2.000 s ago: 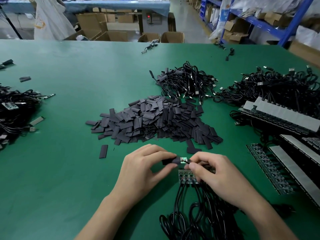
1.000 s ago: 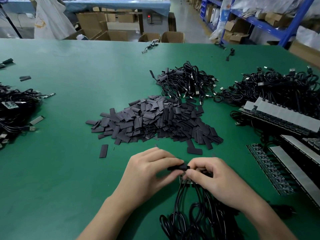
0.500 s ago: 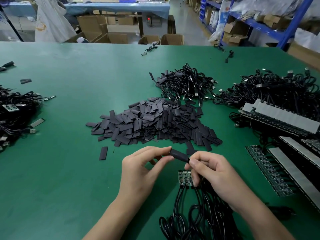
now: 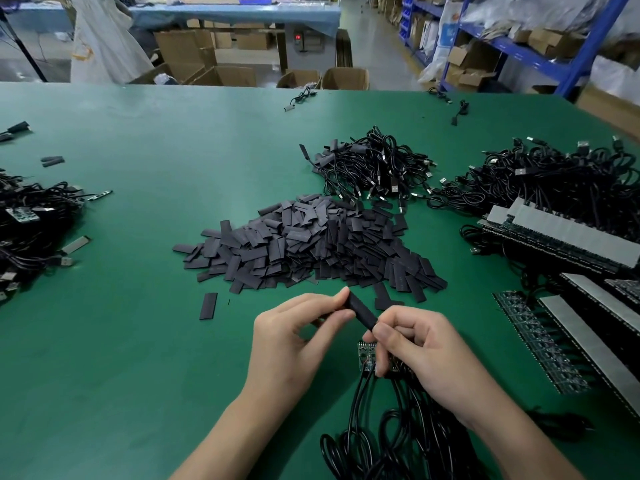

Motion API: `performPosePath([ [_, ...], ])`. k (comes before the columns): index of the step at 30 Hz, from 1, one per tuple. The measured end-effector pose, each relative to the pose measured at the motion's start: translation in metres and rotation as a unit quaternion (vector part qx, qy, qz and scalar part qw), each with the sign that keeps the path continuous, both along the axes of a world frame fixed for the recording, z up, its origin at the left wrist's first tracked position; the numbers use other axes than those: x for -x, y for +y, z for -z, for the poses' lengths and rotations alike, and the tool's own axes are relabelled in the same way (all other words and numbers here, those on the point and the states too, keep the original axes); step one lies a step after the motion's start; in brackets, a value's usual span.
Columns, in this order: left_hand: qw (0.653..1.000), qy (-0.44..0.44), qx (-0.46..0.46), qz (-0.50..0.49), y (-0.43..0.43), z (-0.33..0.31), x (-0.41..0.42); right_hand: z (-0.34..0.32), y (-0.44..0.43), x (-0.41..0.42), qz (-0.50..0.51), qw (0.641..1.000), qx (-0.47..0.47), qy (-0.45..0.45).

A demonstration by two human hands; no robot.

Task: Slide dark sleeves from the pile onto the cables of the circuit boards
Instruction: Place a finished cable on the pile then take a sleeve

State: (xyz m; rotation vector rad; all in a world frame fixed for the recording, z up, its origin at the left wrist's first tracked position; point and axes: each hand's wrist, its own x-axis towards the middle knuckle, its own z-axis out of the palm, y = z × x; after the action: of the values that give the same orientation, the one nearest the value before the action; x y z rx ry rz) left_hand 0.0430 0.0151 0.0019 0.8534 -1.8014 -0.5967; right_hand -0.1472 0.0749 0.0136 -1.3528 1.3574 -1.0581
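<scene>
Progress looks partial at best: your left hand (image 4: pixel 294 341) has its grip pinched on the far end of one dark sleeve (image 4: pixel 362 312), your right hand (image 4: pixel 429 355) pinches its near end, and the sleeve hangs tilted just above the circuit boards (image 4: pixel 365 355) lying on the table (image 4: pixel 121 341), though I cannot tell whether a board or cable is inside it. Plenty is left, judging by the big pile (image 4: pixel 311 244) of sleeves just beyond your hands and the bare-looking cables (image 4: pixel 408 441) under your wrists; the far heap (image 4: pixel 374 168) behind the pile may hold finished ones.
</scene>
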Motion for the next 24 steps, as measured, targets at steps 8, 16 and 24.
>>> performPosePath([
  [8,0.924,0.234,-0.29,0.08,0.0,-0.006,0.002,-0.001,0.001,0.002,0.015,0.994,0.019,0.103],
  [16,0.86,0.373,-0.345,0.038,-0.014,-0.004,-0.009,-0.008,0.005,0.019,-0.01,0.96,0.071,0.272],
  [24,0.965,0.022,-0.258,0.031,-0.008,0.003,-0.006,-0.022,-0.005,0.02,0.113,0.977,0.063,0.17],
])
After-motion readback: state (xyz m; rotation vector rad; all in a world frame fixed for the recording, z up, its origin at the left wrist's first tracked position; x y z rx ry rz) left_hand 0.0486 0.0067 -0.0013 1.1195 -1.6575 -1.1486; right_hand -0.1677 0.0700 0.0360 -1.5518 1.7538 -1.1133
